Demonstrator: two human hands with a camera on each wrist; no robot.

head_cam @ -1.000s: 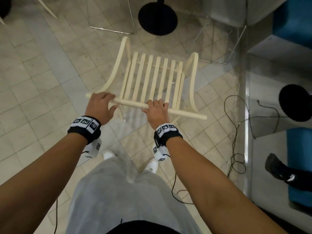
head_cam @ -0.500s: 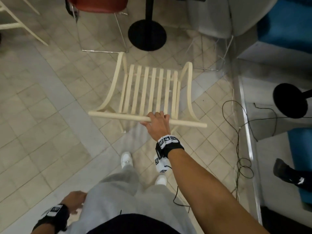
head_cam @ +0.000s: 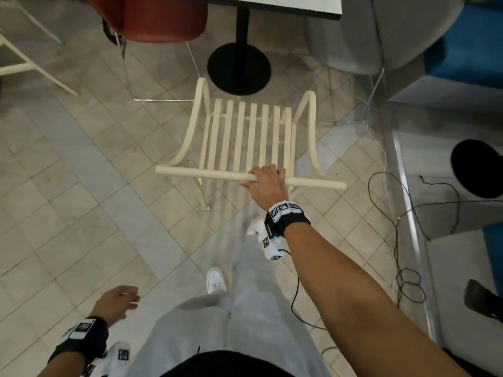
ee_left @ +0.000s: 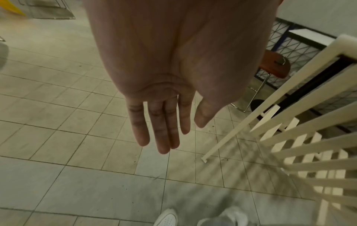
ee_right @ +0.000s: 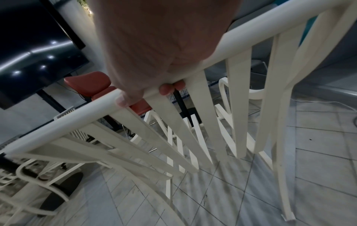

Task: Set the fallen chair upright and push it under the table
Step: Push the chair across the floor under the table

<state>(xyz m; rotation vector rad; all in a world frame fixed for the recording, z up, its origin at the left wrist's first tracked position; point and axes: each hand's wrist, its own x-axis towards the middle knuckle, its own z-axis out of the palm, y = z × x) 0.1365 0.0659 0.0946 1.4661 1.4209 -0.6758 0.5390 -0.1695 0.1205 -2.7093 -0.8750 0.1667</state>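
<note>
A cream slatted chair (head_cam: 245, 137) stands upright on the tiled floor, its seat facing a white table (head_cam: 275, 4) on a black post with a round base (head_cam: 239, 69). My right hand (head_cam: 265, 183) grips the chair's top back rail (head_cam: 201, 174) right of its middle; in the right wrist view its fingers (ee_right: 168, 89) curl under the rail (ee_right: 63, 120). My left hand (head_cam: 118, 302) hangs low at my left side, away from the chair. In the left wrist view my left hand (ee_left: 164, 122) has straight fingers over the floor and holds nothing, with the chair (ee_left: 301, 137) to its right.
A red chair (head_cam: 152, 17) stands left of the table post and a grey chair (head_cam: 359, 36) to its right. Another cream chair (head_cam: 24, 63) is at far left. Black cables (head_cam: 402, 213) lie on the floor to the right, beside a metal rail and blue seating (head_cam: 462, 50).
My left hand let go of the back rail and dropped to my side. The chair moved forward toward the table base, held by my right hand alone, and I stepped after it.
</note>
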